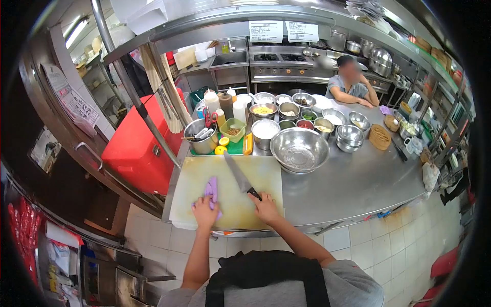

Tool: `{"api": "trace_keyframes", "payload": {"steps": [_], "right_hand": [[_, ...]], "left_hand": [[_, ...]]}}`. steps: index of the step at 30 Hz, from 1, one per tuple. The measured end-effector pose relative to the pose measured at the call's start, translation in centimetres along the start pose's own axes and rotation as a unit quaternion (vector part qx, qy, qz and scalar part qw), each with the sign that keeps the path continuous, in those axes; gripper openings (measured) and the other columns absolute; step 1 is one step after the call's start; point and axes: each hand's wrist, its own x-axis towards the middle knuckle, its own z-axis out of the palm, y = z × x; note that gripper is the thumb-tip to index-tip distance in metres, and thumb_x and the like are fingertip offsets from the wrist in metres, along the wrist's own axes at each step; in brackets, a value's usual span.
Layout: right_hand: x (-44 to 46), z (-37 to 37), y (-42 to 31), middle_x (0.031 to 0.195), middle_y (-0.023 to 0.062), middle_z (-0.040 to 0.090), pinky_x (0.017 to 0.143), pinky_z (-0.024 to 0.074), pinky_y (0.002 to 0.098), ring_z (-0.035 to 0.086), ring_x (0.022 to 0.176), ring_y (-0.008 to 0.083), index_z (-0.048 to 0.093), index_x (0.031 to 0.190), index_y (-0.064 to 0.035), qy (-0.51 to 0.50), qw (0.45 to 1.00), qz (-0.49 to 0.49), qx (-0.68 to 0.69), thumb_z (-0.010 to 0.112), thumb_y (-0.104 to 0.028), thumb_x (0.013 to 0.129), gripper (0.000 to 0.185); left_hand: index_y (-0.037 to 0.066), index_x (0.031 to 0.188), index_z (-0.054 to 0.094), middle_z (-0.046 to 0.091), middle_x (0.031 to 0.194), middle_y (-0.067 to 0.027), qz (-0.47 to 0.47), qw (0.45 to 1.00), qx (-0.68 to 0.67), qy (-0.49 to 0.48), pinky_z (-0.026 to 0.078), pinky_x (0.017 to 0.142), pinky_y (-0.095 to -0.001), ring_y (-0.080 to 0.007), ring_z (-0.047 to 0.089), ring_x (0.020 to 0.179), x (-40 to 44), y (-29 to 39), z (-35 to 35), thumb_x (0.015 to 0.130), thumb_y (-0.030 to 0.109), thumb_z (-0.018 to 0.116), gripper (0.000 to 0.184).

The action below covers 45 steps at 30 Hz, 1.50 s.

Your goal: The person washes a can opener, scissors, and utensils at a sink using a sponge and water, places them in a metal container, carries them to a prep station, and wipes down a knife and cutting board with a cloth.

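Observation:
A large worn cutting board [235,210] lies at the left end of the steel counter. On its left part my left hand [205,212] is closed on a bunched purple cloth [212,188], which sticks out beyond the fingers. My right hand [267,209] grips the black handle of a chef's knife [237,172] at the board's right side. The blade rests flat over the board and points away to the upper left. Just behind the board, lemon halves [221,150] sit on a green mat.
Behind the board stand a pot of utensils [201,137], squeeze bottles [239,111] and a yellow-handled tool [248,144]. A big steel bowl [300,148] and several ingredient bowls [266,130] fill the counter to the right. A person [350,84] leans on the far side. An overhead shelf [225,23] crosses above.

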Motion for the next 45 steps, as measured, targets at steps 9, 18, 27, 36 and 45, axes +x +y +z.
{"api": "trace_keyframes", "payload": {"steps": [9,18,27,36,45], "right_hand": [[0.3,-0.7,-6.9,0.128,0.0090,0.054,0.084,0.0481,0.0342,0.055,0.110,0.0206,0.055,0.131,-0.0107,-0.063,0.781,0.010,0.621,0.065,-0.036,0.089,0.050],[3.4,-8.1,-2.2,0.109,0.0072,0.066,0.078,0.0527,0.0300,0.063,0.094,0.0147,0.059,0.120,-0.0026,-0.017,0.827,0.133,0.547,0.071,-0.031,0.086,0.046],[-4.2,-12.8,10.5,0.147,0.0165,0.040,0.104,0.0397,0.0485,0.045,0.128,0.0382,0.056,0.132,-0.0135,-0.034,0.991,0.113,0.060,0.074,-0.037,0.079,0.060],[-9.8,-1.8,7.8,0.148,0.0075,0.042,0.112,0.0190,0.0588,0.031,0.138,0.0370,0.053,0.136,-0.0228,0.148,0.942,0.280,-0.115,0.060,-0.035,0.089,0.049],[-10.9,-4.4,14.9,0.149,0.0084,0.041,0.112,0.0153,0.0599,0.030,0.138,0.0430,0.053,0.137,-0.0265,0.162,0.876,0.435,-0.131,0.062,-0.032,0.087,0.051]], "left_hand": [[0.003,0.105,0.058,0.056,0.105,-0.0071,-0.153,0.757,-0.634,-0.039,0.039,0.093,-0.0340,-0.0177,0.052,0.096,-2.3,10.2,-5.2,0.102,0.037,0.043,0.037],[-0.001,0.110,0.062,0.058,0.110,-0.0092,-0.141,0.886,-0.441,-0.020,0.043,0.088,-0.0321,-0.0187,0.053,0.101,-3.1,3.9,-8.6,0.104,0.042,0.031,0.053],[0.000,0.111,0.063,0.060,0.109,-0.0098,-0.149,0.860,-0.452,-0.185,0.045,0.085,-0.0326,-0.0187,0.056,0.098,-4.4,-0.8,-5.7,0.103,0.045,0.033,0.054],[0.002,0.113,0.064,0.059,0.109,-0.0096,0.053,0.897,-0.367,-0.241,0.048,0.082,-0.0314,-0.0192,0.059,0.094,1.9,0.8,-8.1,0.098,0.029,0.055,0.032],[0.004,0.118,0.061,0.062,0.112,-0.0072,-0.055,0.755,-0.542,-0.365,0.050,0.086,-0.0315,-0.0183,0.062,0.097,9.8,3.2,-3.6,0.097,0.027,0.056,0.032]]}}
